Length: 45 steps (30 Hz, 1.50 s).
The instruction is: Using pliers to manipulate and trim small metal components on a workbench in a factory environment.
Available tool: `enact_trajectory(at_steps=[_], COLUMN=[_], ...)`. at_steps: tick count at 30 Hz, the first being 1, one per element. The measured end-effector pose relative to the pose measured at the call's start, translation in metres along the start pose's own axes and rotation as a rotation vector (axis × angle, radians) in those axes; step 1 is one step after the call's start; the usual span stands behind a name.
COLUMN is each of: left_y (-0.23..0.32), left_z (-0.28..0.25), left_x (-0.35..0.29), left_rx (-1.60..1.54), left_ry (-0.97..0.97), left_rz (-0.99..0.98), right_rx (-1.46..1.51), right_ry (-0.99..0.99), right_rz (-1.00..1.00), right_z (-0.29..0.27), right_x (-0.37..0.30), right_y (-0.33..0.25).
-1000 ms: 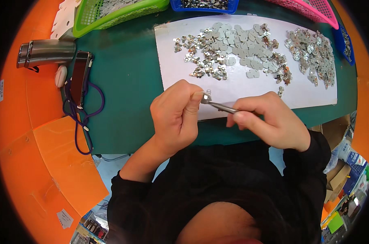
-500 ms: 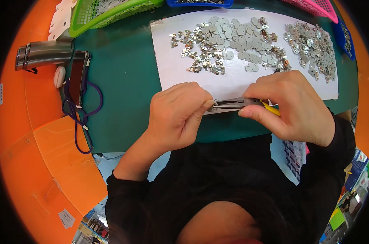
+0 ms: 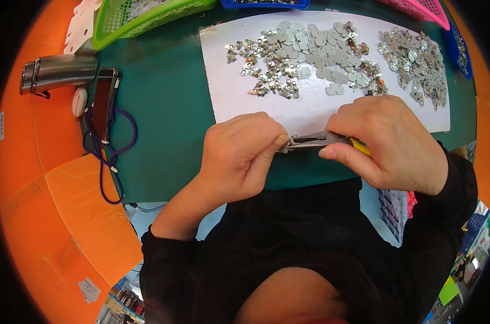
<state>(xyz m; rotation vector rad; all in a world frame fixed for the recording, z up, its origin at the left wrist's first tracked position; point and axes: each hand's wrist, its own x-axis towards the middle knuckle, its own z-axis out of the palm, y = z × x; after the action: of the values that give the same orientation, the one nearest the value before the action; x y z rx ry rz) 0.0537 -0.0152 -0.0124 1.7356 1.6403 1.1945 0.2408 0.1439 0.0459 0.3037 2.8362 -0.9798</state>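
1. Head view, the left hand: curled into a loose fist, with thumb and forefinger pinching a small metal piece, mostly hidden at the fingertips on the hand's 3 o'clock side
2. Head view, the right hand: at 3 o'clock from the left, closed around pliers with a yellow handle; their nose points to 9 o'clock and meets the metal piece, though I cannot tell how firmly it bites
3. Both hands are above the near edge of a white board on a green table
4. On the board, small shiny clips lie toward 12 o'clock from the picture's centre, flat grey plates toward 1, and a heap of metal parts toward 2
5. Around the board: a green basket at 11 o'clock, a blue tray at 12, a blue bin at 2
6. Toward 10 o'clock, a steel tumbler lies near a phone and a looped purple cord
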Motion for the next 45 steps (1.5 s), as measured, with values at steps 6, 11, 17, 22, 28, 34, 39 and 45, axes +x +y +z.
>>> enact_trajectory(at_steps=[6, 11, 17, 22, 28, 34, 39, 45], left_y=[0.001, -0.001, -0.002, -0.002, -0.001, 0.009, -0.002, -0.004], left_z=[-0.004, -0.003, -0.002, 0.001, 0.007, -0.01, -0.025, -0.01], left_x=[0.003, 0.002, -0.001, -0.005, -0.013, -0.016, -0.022, -0.028], left_rx=[0.007, 0.022, 0.034, 0.0, 0.051, 0.111, -0.003, -0.631], left_ry=[-0.057, -0.08, -0.11, -0.127, -0.193, -0.486, -0.206, 0.101], left_rz=[0.019, 0.025, 0.005, -0.053, 0.033, 0.081, -0.112, -0.515], right_rx=[0.09, 0.071, 0.014, -0.029, -0.171, -0.373, -0.302, -0.406], right_ry=[-0.103, -0.141, -0.166, -0.156, -0.119, -0.182, 0.21, 0.439], right_rz=[0.011, 0.004, -0.004, -0.017, -0.073, -0.162, -0.172, -0.185], right_z=[-0.008, -0.012, -0.014, -0.01, 0.002, 0.017, 0.041, 0.093], right_x=[0.004, 0.008, 0.012, 0.011, 0.0, -0.008, -0.01, -0.01], right_y=[0.004, 0.005, 0.007, 0.006, 0.003, -0.014, 0.004, 0.014])
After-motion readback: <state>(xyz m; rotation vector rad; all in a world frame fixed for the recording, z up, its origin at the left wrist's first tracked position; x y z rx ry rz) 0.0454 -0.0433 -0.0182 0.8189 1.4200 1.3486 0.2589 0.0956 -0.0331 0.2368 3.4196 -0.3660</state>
